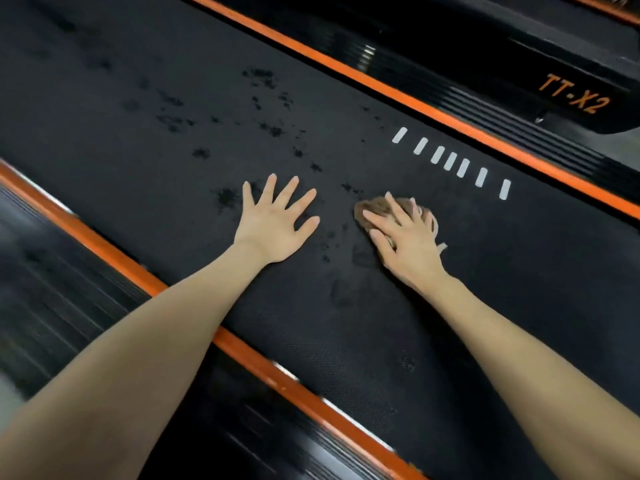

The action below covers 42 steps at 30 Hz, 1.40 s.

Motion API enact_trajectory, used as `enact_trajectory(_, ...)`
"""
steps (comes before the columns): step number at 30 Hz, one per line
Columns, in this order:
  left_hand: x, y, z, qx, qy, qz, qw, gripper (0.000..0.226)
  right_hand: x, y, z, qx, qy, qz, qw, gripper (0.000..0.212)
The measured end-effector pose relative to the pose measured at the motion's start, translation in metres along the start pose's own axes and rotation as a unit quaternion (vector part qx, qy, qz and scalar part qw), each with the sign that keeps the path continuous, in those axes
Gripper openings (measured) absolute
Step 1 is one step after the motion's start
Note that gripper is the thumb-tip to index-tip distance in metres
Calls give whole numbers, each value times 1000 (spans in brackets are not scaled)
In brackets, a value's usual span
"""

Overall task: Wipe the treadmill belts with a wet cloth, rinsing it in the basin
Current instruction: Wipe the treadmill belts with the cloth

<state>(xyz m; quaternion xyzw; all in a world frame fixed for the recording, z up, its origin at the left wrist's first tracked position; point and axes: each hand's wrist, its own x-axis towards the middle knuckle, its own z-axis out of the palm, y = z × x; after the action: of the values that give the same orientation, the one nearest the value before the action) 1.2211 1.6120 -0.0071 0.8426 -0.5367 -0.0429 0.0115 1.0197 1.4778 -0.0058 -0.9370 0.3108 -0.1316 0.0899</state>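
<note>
The black treadmill belt [173,109] runs diagonally across the view, spotted with dark wet marks. My left hand [275,221] lies flat on the belt with fingers spread, holding nothing. Just to its right, my right hand [405,237] presses a small brown cloth [375,207] onto the belt with straight fingers; most of the cloth is hidden under the palm. A row of white dashes [450,161] is printed on the belt beyond the cloth.
Orange trim strips [398,93] edge the belt on both sides, with black ribbed side rails [52,271] outside them. A neighbouring black treadmill part marked "TT-X2" [573,97] sits at the upper right. No basin is in view.
</note>
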Motion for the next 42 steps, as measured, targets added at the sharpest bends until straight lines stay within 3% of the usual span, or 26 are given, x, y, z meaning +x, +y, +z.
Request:
enact_trajectory(4, 2, 1, 1, -2, 9, 6, 1000, 61, -98, -12, -18, 41, -44, -170, 984, 37)
enact_trajectory(8, 3, 2, 3, 1, 18, -2, 1000, 62, -132, -6, -30, 63, -98, -251, 961, 34)
enact_trajectory(10, 3, 1, 2, -3, 20, -4, 1000, 61, -104, -8, -22, 51, -94, -266, 958, 35)
enact_trajectory(13, 2, -1, -2, -11, 5, 0, 1000, 57, -69, -37, -4, 50, -56, -175, 982, 43)
enact_trajectory(15, 2, -3, -6, -52, 14, 8, 998, 51, -79, -53, 2, 64, -46, -161, 984, 42)
enact_trajectory(18, 3, -15, -12, -128, 50, 11, 990, 43, -113, -58, -8, 77, -82, -262, 959, 35)
enact_trajectory(21, 6, -29, -9, -62, 74, -1, 995, 43, -96, -51, -7, 64, -87, -323, 940, 32)
enact_trajectory(23, 9, -33, -6, -30, 62, -33, 997, 46, -54, -46, 5, 33, -67, -275, 958, 34)
enact_trajectory(27, 11, -33, 1, -16, 50, -42, 998, 51, 38, 15, 9, -18, 16, -15, 1000, 37)
enact_trajectory(31, 11, -31, 3, 5, 51, -55, 997, 52, 91, 105, -13, -59, 14, 195, 979, 36)
enact_trajectory(35, 12, -27, 2, 14, 47, -58, 997, 53, 126, 84, -3, -57, 12, 273, 960, 37)
enact_trajectory(37, 10, -26, 1, 12, 47, -56, 997, 53, 122, 48, 6, -61, -3, 190, 980, 38)
enact_trajectory(40, 9, -26, 0, 16, 41, -51, 998, 53, 83, 5, 19, -41, -25, -1, 999, 45)
enact_trajectory(42, 9, -26, 1, 16, 36, -51, 998, 54, 75, 6, 15, -6, -30, -40, 999, 49)
